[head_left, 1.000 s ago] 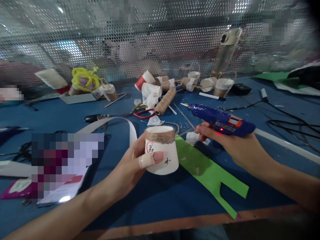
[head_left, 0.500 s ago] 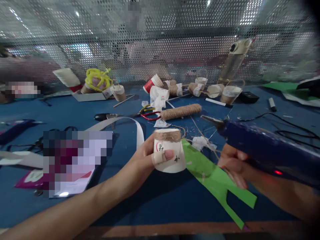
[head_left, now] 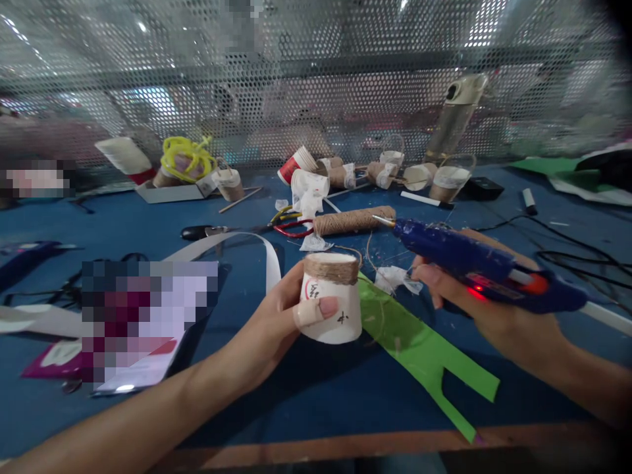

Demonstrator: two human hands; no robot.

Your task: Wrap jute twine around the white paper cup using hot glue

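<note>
My left hand (head_left: 279, 322) grips an upturned white paper cup (head_left: 332, 304) with brown twine wound round its top band; the thumb, with a bandage, presses on the cup's front. My right hand (head_left: 486, 309) is closed round a blue hot glue gun (head_left: 474, 262) with a red light lit, its metal nozzle pointing left and a little above the cup's right side, clear of it. A thin strand of twine runs from the cup toward a twine spool (head_left: 353, 221) lying just behind.
A green paper cutout (head_left: 424, 349) lies under the cup on the blue table (head_left: 316, 395). Scissors (head_left: 276, 227), several paper cups (head_left: 345, 174), a curled white strip (head_left: 237, 243), black cables (head_left: 582, 250) and a perforated metal screen (head_left: 316, 79) stand behind.
The glue gun swung back from close to the camera, and its nozzle now points left near the cup's top. The cup in my left hand has barely moved.
</note>
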